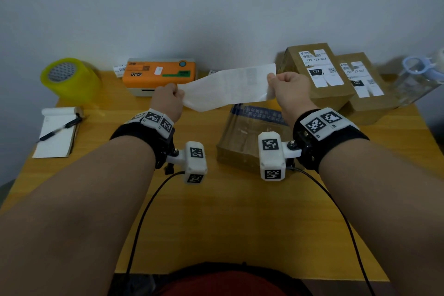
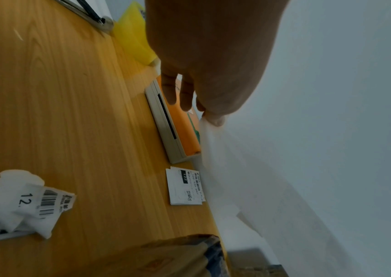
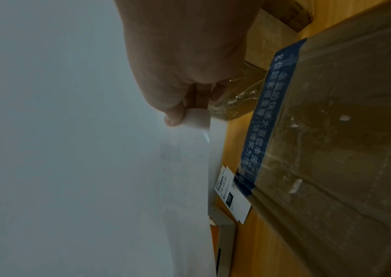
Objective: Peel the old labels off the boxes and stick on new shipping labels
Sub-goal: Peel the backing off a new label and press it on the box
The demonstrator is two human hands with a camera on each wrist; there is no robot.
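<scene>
left hand and right hand each pinch an end of the new label, stretched above the desk | step: readying label | next: lower it squarely onto bare box beneath, press flat

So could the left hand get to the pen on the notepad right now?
Probably not right away. The path looks free: the pen lies uncovered on the notepad, on the left hand's own side. But that hand is pinching one end of the white sheet, the right hand the other.
</scene>
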